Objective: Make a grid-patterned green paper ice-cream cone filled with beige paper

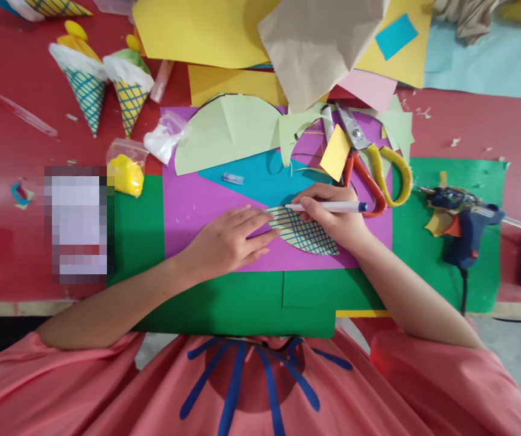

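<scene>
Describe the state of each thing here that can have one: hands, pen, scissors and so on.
Left hand, spread, touching the wedge
Right hand, closed around the pen
Pen, uncapped
Cap, off, lying on blue paper
Wedge, crosshatched at right, mostly striped at left
Scissors, handles spread apart
Glue gun, lying down
Yellow lump, bagged
White lump, bagged

Your pale paper wedge (315, 235) lies flat on the purple sheet (188, 212), blue-striped left, crosshatched right, your white pen (340, 206) pointing left at its far edge.
</scene>
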Action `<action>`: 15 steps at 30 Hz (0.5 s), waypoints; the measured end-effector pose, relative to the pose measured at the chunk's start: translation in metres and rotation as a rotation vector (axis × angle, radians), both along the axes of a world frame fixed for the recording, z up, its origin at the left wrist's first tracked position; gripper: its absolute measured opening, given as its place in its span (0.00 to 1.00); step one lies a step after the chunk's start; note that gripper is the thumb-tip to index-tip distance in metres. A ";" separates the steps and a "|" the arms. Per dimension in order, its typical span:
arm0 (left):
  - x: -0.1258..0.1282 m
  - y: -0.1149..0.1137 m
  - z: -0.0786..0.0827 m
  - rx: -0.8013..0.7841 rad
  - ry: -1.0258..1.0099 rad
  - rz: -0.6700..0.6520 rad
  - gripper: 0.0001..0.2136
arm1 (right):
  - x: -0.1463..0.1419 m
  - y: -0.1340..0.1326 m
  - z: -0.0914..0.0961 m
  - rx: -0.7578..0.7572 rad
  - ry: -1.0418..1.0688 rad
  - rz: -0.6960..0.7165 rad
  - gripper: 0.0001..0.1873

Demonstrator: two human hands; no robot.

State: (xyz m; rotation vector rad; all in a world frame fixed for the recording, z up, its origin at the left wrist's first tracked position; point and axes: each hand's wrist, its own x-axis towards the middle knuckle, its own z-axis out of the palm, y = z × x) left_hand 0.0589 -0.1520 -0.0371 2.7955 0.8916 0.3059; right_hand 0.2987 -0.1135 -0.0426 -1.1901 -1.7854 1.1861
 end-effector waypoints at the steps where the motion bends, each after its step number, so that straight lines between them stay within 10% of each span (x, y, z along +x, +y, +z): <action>1: 0.000 0.000 0.000 0.002 0.001 -0.001 0.15 | 0.000 0.000 0.000 0.000 -0.003 0.002 0.13; 15: 0.000 0.000 0.000 0.005 -0.012 0.000 0.15 | -0.002 0.001 0.004 0.025 -0.068 0.018 0.13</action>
